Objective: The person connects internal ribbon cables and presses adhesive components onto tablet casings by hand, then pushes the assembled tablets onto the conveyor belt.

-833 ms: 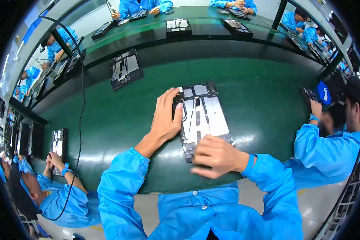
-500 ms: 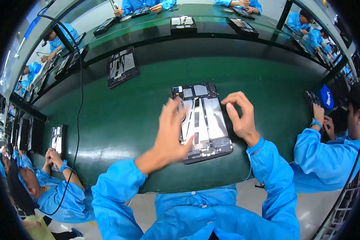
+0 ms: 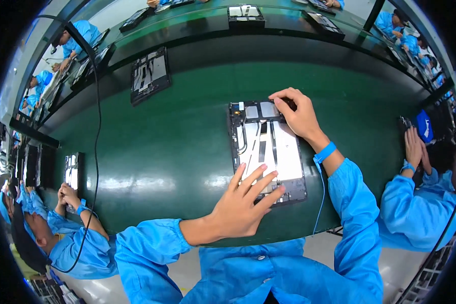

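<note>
An opened tablet (image 3: 289, 154) lies in front of me, with a black frame, silver battery area, dark strips and two grey blocks along its far end. My left hand (image 3: 245, 207) is spread over its near end, fingers apart, covering the near left corner. At the far right corner is my right hand (image 3: 298, 112), thumb and forefinger brought close together over the edge. Whatever may sit between those fingertips is too small to make out. A blue wrist strap (image 3: 325, 152) with a thin cord circles my right wrist.
Another opened tablet (image 3: 151, 76) lies far left on the green table (image 3: 137, 137). More tablets rest on the raised shelf, one being a middle tablet (image 3: 245, 16). A black cable (image 3: 97, 111) hangs at left. Co-workers in blue sit at both sides.
My left hand has come down and nearer, over the tablet's near end. My right hand has moved up and left to the far right corner. The view has shifted slightly.
</note>
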The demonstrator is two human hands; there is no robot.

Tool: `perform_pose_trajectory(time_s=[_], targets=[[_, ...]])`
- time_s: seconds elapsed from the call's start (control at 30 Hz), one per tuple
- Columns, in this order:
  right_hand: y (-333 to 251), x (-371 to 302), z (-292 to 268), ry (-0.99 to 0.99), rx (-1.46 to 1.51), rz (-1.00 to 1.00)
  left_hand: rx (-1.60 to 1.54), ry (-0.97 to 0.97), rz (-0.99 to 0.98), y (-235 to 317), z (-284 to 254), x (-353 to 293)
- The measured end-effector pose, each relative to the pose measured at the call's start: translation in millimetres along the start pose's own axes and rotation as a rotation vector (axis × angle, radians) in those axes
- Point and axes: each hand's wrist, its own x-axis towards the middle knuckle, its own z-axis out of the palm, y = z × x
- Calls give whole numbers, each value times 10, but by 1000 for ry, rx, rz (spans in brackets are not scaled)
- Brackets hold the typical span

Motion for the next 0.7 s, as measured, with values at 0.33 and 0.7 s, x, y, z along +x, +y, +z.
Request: perform_pose_trajectory(time_s=[0.33, 0.7], targets=[[-323, -323, -154, -305, 44, -204, -188, -164, 353, 181, -63, 48], [-758, -719, -258, -143, -212, -530, -197, 182, -52, -798, -501, 33]])
